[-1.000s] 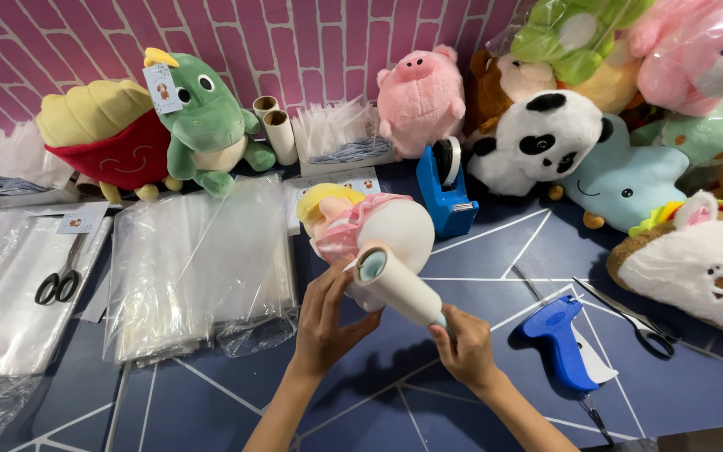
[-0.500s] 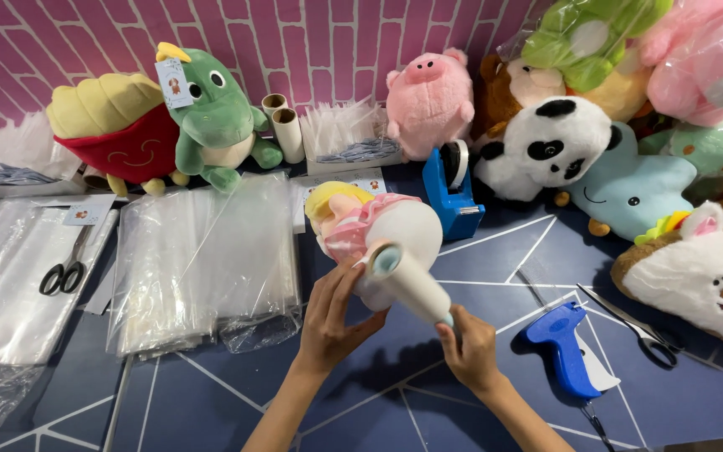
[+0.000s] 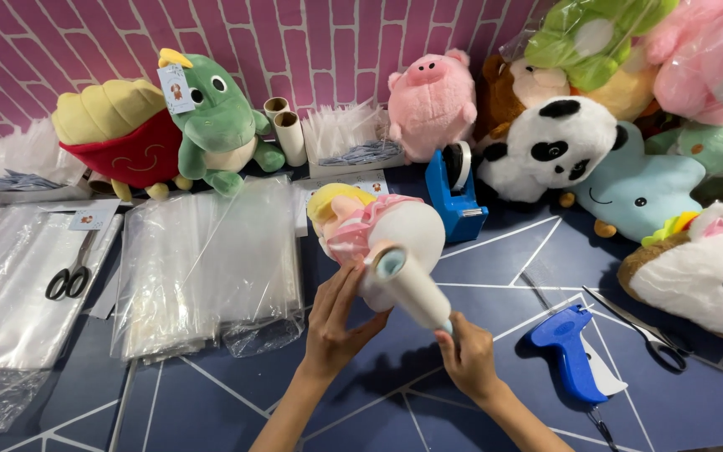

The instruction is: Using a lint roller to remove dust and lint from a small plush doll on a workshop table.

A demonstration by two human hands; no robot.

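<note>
Since the earlier frames the doll has been tilted a little, so that its pale leg now points lower right, toward the right hand, and the left hand has slid up against the body; the things on the bench lie as they did. The dark blue bench [image 3: 211, 402] with its white lines carries everything. Along the pink brick wall [image 3: 336, 42] a row of plush toys is set: a red-and-yellow plush [image 3: 115, 138], a green dinosaur plush [image 3: 219, 121], a pink pig plush [image 3: 433, 100] and a panda plush [image 3: 550, 146]. A stack of clear plastic bags [image 3: 211, 268] is spread to the left, with black-handled scissors [image 3: 69, 280] lying further left on more bags. A blue tape dispenser [image 3: 455, 197] stands just behind the doll, and a blue tagging gun [image 3: 569, 351] lies to the right, near a second pair of scissors [image 3: 642, 331].

The plush doll [image 3: 378, 230], with yellow hair, a pink dress and a cream body, is held above the middle of the bench. The left hand [image 3: 336, 322] is cupped under it, fingers [image 3: 332, 289] spread and pressed against the body. The right hand [image 3: 466, 356] is closed on the tip of the leg [image 3: 412, 289], pinched between thumb and fingertips.

As a judgement, the handling is done well if the body is kept steadied by the left hand while the leg is turned gently from its tip, so that the seam and blue foot patch can be seen without the fabric being strained.
</note>
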